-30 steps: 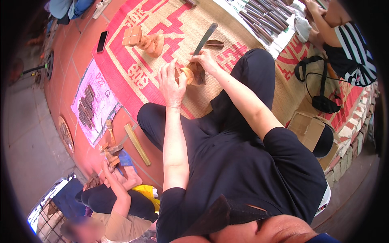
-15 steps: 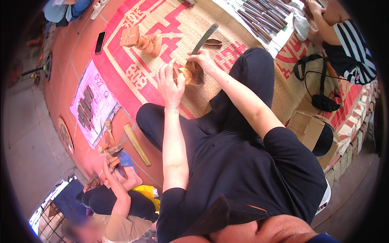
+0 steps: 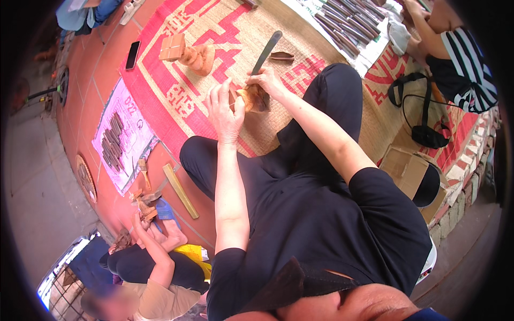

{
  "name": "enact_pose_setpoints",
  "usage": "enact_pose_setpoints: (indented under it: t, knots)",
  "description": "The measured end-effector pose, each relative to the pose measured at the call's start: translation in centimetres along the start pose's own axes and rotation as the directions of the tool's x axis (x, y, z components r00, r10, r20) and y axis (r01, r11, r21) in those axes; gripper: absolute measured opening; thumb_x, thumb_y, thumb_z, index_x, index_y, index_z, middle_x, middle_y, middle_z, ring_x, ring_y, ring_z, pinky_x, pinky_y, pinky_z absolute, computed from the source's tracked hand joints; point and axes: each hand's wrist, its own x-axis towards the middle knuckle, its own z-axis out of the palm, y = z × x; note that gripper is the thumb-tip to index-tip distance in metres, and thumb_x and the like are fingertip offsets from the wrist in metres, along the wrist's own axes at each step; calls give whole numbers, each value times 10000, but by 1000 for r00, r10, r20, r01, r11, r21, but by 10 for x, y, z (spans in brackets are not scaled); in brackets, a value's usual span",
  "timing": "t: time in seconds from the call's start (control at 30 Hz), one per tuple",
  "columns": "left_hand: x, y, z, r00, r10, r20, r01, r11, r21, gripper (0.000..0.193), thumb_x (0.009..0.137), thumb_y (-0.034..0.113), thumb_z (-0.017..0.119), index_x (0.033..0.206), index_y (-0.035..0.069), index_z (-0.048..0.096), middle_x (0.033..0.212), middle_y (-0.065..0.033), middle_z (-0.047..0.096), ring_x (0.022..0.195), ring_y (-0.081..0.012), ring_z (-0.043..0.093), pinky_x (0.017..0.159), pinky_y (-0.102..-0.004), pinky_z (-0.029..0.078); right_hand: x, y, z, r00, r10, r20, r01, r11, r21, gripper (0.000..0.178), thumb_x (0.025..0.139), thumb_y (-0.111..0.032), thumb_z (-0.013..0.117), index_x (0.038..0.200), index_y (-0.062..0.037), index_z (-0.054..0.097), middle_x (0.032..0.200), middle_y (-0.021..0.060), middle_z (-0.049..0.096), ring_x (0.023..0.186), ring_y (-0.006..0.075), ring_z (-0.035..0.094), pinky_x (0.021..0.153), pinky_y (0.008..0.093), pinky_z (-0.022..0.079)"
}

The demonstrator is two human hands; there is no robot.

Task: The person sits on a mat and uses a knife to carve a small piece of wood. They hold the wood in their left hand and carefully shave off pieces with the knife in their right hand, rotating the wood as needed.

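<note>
My left hand [image 3: 221, 109] grips a carved wooden piece [image 3: 247, 100], yellowish on top and brown at its right side, just above the woven mat. Its fingers hide the near-left part of the wood. In my right hand [image 3: 267, 81] is a long, flat, dark grey tool [image 3: 267, 49] with a rounded end, slim like a file. The tool slants up and to the right from my fingers. Its lower part is hidden by my hand, right beside the wood, so I cannot tell whether they touch.
On the patterned mat [image 3: 235, 53] stands a carved wooden figure [image 3: 197, 58], with a dark curved piece [image 3: 282, 55] farther right. Many dark-handled tools [image 3: 350, 24] lie at the back right. A phone [image 3: 132, 55] sits by the mat's left edge. Co-workers sit at lower left and upper right.
The flat tool has swung slightly to the left and upward at its tip, with my right hand shifting a little. My left hand stays around the wood.
</note>
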Motion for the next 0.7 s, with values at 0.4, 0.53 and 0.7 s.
enact_pose_setpoints:
  t: [0.4, 0.53, 0.7]
  knots:
    - [0, 0, 1, 1000, -12, -2, 12, 1000, -26, 457, 771, 165, 582, 1223, 97, 585, 1124, -123, 560, 1110, -302, 501, 1023, -425, 371, 7, 12, -2, 1000, -5, 6, 5, 999, 34, 263, 709, -105, 757, 935, 12, 691, 813, 61, 691, 755, 114, 641, 697, 245, 507]
    - [-1, -3, 0, 1000, -18, -10, 17, 999, -30, 460, 777, 174, 582, 1230, 99, 582, 1136, -123, 560, 1125, -302, 499, 1028, -426, 368, 11, 20, -4, 998, 22, -57, -9, 973, 230, 256, 707, -86, 748, 934, 15, 687, 821, 63, 683, 766, 126, 638, 709, 257, 507]
    - [-2, -5, 0, 1000, -20, -21, 19, 999, -29, 459, 776, 178, 583, 1229, 101, 583, 1132, -125, 561, 1119, -301, 500, 1028, -428, 368, 11, 15, -2, 999, 28, 42, -33, 993, 112, 245, 705, -70, 751, 926, 14, 684, 826, 59, 683, 767, 122, 631, 719, 257, 503]
